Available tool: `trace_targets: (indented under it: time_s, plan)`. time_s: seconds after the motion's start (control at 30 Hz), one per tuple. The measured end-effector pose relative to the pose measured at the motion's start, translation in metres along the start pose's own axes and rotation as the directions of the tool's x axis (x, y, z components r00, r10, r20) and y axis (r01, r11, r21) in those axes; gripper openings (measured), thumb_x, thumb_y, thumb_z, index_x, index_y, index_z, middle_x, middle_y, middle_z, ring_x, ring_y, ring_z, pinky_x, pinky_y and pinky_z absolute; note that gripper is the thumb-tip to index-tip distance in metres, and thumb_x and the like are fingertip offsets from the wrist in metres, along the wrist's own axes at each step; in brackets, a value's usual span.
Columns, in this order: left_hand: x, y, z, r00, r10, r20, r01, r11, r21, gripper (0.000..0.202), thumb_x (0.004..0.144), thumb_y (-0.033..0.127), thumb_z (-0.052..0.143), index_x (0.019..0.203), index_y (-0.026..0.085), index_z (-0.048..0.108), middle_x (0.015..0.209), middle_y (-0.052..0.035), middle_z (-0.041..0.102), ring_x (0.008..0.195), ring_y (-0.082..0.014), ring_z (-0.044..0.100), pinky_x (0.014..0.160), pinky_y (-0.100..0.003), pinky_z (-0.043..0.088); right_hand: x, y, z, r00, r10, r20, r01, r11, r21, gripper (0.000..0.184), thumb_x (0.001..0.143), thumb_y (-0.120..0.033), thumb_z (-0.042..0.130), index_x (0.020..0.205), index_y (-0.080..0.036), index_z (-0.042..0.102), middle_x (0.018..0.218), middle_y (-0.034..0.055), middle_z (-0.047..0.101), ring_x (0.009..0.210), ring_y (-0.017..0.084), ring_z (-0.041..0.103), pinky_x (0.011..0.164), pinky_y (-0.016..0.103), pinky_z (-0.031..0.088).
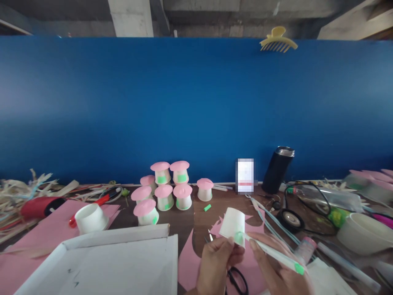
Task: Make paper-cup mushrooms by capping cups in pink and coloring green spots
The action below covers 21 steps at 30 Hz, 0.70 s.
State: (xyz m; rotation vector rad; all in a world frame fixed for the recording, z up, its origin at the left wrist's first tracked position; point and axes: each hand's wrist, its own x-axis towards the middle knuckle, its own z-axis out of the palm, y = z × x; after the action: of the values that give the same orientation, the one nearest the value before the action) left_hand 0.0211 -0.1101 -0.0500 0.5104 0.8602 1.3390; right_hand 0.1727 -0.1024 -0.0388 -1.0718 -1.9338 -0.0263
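In my left hand (216, 260) is a white paper cup (235, 221), tilted on its side, the fingers closed round its lower end. My right hand (272, 266) grips a white marker (276, 253) with a green end, its tip touching a green patch on the cup. A green marker cap (207, 207) lies on the table beyond. Under the hands are cut pink paper (189, 262) and scissors with black handles (238, 280), partly hidden.
Several cups topped with pink discs (163, 192) stand at the back, green patches on most. A white box lid (123, 266) lies front left, a white cup (91, 218) behind it. A black flask (276, 172), cables and a clear bottle (331, 196) crowd the right.
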Motion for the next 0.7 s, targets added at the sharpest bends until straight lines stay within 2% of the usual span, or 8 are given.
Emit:
trace_targets:
  time_s: [0.07,0.23,0.4,0.53,0.7]
  plan:
    - [0.0001,0.0001,-0.0001,1.0,-0.002,-0.003,0.002,1.0,0.002,0.036,0.061,0.044,0.079,0.064,0.009,0.071,0.066,-0.0101,0.07,0.067,-0.0164,0.065,0.064,-0.024,0.05,-0.0003,-0.0014,-0.0004,1.0,0.004,0.018,-0.005,1.0,0.013,0.017,0.088,-0.028,0.053,0.102,-0.022,0.061,0.095,0.0028,0.068,0.093,0.016,0.063,0.08,0.026,0.052]
    - [0.0009,0.0,-0.0007,1.0,0.001,0.009,-0.002,1.0,0.022,0.036,0.064,0.044,0.077,0.065,0.008,0.071,0.068,-0.0107,0.07,0.068,-0.0164,0.065,0.065,-0.024,0.05,0.0002,-0.0005,-0.0003,0.999,-0.018,-0.047,0.017,1.0,-0.011,0.02,0.087,-0.026,0.055,0.106,-0.022,0.061,0.098,0.0031,0.069,0.094,0.016,0.063,0.082,0.027,0.051]
    - [0.0014,-0.0007,-0.0003,1.0,0.006,0.001,-0.006,1.0,0.025,0.038,0.062,0.046,0.078,0.065,0.009,0.071,0.067,-0.0103,0.07,0.067,-0.016,0.064,0.063,-0.024,0.049,0.0015,0.0006,0.0005,1.0,-0.02,0.004,0.02,1.0,-0.017,0.018,0.088,-0.028,0.053,0.102,-0.022,0.063,0.096,0.0037,0.069,0.094,0.017,0.064,0.081,0.028,0.052]
    - [0.0023,-0.0011,-0.0006,1.0,-0.006,0.0,0.006,1.0,0.029,0.039,0.06,0.046,0.079,0.065,0.008,0.071,0.067,-0.0108,0.07,0.066,-0.0161,0.064,0.064,-0.025,0.049,0.0007,0.0004,0.0014,0.999,-0.009,-0.053,0.007,0.999,-0.042,0.021,0.088,-0.029,0.053,0.105,-0.022,0.064,0.095,0.004,0.07,0.093,0.018,0.065,0.079,0.029,0.053]
    - [0.0027,-0.0017,-0.001,1.0,0.003,-0.008,-0.002,0.998,0.056,0.039,0.062,0.047,0.077,0.065,0.009,0.072,0.066,-0.0106,0.07,0.065,-0.0159,0.063,0.062,-0.024,0.048,0.0018,-0.0007,0.0002,1.0,-0.015,-0.004,0.014,0.999,-0.05,0.02,0.088,-0.029,0.052,0.102,-0.022,0.064,0.097,0.0042,0.07,0.093,0.018,0.066,0.08,0.029,0.053]
